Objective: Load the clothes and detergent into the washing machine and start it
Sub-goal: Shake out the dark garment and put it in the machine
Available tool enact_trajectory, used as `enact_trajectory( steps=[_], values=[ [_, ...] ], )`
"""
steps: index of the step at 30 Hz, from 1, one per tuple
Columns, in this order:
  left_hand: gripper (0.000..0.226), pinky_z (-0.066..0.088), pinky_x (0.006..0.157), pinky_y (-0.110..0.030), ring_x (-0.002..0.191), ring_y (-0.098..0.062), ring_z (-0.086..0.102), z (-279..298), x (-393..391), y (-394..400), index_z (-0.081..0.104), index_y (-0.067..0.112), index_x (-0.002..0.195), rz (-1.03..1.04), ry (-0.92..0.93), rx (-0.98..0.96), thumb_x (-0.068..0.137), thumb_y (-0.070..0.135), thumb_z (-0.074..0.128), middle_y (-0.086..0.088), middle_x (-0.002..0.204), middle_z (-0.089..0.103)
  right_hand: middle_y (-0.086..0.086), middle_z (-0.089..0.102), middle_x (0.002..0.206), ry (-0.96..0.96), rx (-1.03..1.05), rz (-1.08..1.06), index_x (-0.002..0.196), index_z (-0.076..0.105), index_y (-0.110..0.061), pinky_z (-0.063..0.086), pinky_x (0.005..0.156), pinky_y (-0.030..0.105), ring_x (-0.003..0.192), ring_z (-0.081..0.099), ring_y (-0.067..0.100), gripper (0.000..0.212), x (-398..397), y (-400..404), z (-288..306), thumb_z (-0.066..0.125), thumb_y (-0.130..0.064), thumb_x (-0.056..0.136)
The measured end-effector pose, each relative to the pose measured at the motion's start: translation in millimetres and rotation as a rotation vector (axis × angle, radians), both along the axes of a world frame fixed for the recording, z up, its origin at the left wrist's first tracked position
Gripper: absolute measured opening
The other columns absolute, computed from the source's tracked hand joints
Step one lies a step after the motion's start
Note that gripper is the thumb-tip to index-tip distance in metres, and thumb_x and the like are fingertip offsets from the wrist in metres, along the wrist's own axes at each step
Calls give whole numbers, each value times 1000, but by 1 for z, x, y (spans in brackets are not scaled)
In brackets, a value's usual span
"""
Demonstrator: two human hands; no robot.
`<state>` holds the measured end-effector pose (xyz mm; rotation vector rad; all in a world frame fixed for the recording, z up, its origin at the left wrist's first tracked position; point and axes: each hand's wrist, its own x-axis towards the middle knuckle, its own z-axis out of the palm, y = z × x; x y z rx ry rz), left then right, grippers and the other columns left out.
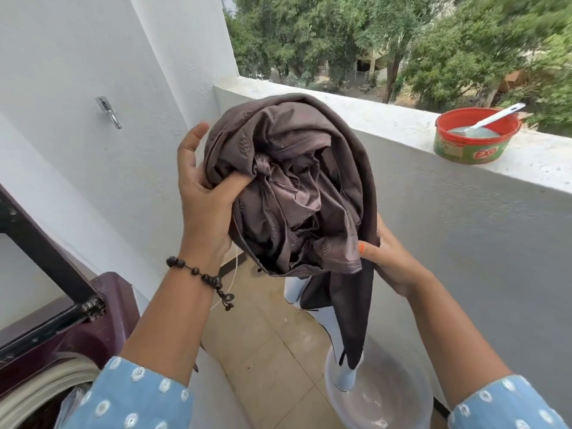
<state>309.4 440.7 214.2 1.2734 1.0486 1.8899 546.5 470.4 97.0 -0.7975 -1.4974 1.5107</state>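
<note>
- Fingers (198, 144) of the left hand (204, 205) and right hand (393, 258) clutch a glossy, crumpled brown cloth (294, 187) at centre.
- Round red tub (476, 144), upper right, reads "EXO".

Home balcony — parapet wall (402, 125), washing machine (62, 335), trees (340, 35)

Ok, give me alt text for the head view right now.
Both hands, left hand and right hand, hold a bundled brown garment above a clear tub on a balcony. The open washing machine sits lower left; a red detergent tub rests on the parapet.
</note>
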Motion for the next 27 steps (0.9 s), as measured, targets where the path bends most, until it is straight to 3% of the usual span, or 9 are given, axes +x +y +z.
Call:
enact_trajectory(
  steps=[4,6,9,13,16,20,23,25,27],
  values=[
    [70,56,87,-35,110,-22,66,-11,3,-3,41,5,143,60,-366,-17,79,-5,67,-10,128,65,-6,46,149,180,-107,-46,152,25,-35,52,95,28,127,55,11,102,-22,0,6,82,-49,69],
    [69,57,86,-35,109,-23,66,-21,5,-5,44,8,143,70,-464,-37,79,-1,67,-15,134,61,2,50,146,306,-204,18,150,33,-28,53,92,31,126,57,18,93,-35,-2,9,80,-47,73],
    [65,55,93,-44,114,-26,66,-42,8,-9,50,13,139,60,-492,-105,78,7,70,-10,131,65,11,55,141,380,-237,86,145,41,-19,49,100,45,125,57,30,83,-54,-6,12,82,-34,75],
    [72,49,102,-57,121,-33,61,-61,-2,-14,50,18,140,5,-430,-239,74,19,75,-11,134,62,8,73,112,366,-219,-65,122,59,-13,57,77,32,101,70,25,55,-66,-10,21,74,4,73],
    [84,43,104,-63,126,-35,57,-70,-16,-21,42,20,146,-119,-277,-345,70,29,78,-12,138,59,10,74,105,322,-164,-159,117,62,-11,56,73,32,94,71,24,53,-63,-3,21,72,11,70],
    [98,52,98,-35,130,-13,53,-67,-41,-30,18,39,153,-136,-162,-320,73,24,74,8,141,55,14,72,108,219,-14,-197,121,60,-7,56,80,37,98,69,27,58,-56,7,23,61,25,73],
    [119,26,119,-34,148,1,17,-50,-58,-38,6,52,151,-98,260,-317,60,46,83,11,163,18,-3,74,102,36,180,-163,117,66,-20,55,82,27,96,69,14,62,-55,8,29,64,24,72],
    [134,13,122,-32,148,8,7,-41,-60,-40,-4,56,149,-93,597,-345,49,61,85,16,164,10,-7,73,106,-124,312,-122,116,67,-24,54,87,27,102,68,9,59,-59,6,34,70,15,72],
    [142,5,124,-51,151,0,6,-38,-52,-38,-15,62,144,-138,911,-426,42,74,82,15,165,11,-5,70,111,-261,461,-88,117,68,-26,51,94,34,109,64,11,57,-65,2,38,70,8,71]
  ],
)
